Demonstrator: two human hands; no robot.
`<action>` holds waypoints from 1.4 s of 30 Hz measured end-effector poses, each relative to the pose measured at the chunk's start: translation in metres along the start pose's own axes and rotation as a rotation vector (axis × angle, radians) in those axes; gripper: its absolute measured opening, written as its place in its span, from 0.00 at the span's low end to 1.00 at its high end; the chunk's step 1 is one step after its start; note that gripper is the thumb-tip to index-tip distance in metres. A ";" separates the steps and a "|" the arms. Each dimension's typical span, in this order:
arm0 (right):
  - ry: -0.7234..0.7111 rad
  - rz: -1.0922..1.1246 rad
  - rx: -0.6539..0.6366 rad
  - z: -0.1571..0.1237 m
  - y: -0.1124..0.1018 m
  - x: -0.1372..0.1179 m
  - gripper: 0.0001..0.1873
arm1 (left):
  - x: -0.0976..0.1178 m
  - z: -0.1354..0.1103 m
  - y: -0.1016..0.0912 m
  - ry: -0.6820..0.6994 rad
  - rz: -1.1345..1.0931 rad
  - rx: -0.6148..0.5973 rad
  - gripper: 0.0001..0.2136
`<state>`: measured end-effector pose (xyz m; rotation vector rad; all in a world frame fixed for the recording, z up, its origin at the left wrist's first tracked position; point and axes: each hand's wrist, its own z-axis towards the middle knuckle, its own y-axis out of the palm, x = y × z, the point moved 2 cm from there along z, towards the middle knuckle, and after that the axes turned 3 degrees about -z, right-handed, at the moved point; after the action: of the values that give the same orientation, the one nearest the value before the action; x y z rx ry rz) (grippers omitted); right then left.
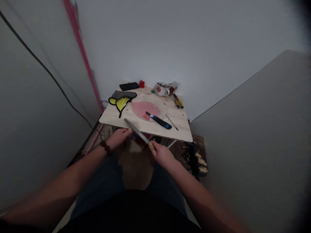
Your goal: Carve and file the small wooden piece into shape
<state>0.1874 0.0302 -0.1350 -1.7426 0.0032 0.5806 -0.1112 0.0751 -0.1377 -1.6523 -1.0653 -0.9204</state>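
My right hand (pixel 161 154) is wrapped round the pale handle of a flat metal file (pixel 137 130). The blade slants up and left, crossing the table's front edge. My left hand (pixel 120 136), with a beaded bracelet at the wrist, is closed at that edge close beside the blade. Its fingertips press on something small that I cannot make out. On the table (pixel 181 129), beyond the file, lies a black-and-blue utility knife (pixel 160 121), partly over a round pink-stained board (pixel 145 105). To its right is a thin metal tool (pixel 173 123).
A grey-and-yellow cloth (pixel 122 100) lies at the table's left. Behind it are a black phone (pixel 129 86) and a red cap-like object (pixel 142 84). A white mug (pixel 160 89) and yellow-handled pliers (pixel 179 103) are at back right. Walls stand close behind and on both sides.
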 end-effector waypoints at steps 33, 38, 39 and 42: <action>0.044 0.077 0.018 -0.026 0.008 0.023 0.23 | 0.008 -0.004 -0.002 0.020 0.044 0.029 0.30; 0.017 0.014 0.021 0.035 -0.009 -0.035 0.21 | 0.010 -0.003 -0.002 0.043 0.054 0.030 0.31; 0.011 0.002 0.018 0.040 -0.012 -0.040 0.21 | 0.010 -0.002 -0.003 0.046 0.054 0.037 0.31; -0.001 -0.002 0.010 0.025 -0.017 -0.031 0.20 | 0.009 -0.003 -0.003 0.045 0.048 0.056 0.31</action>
<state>0.1565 0.0481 -0.1111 -1.7327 0.0038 0.5789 -0.1110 0.0745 -0.1281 -1.5972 -1.0083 -0.8844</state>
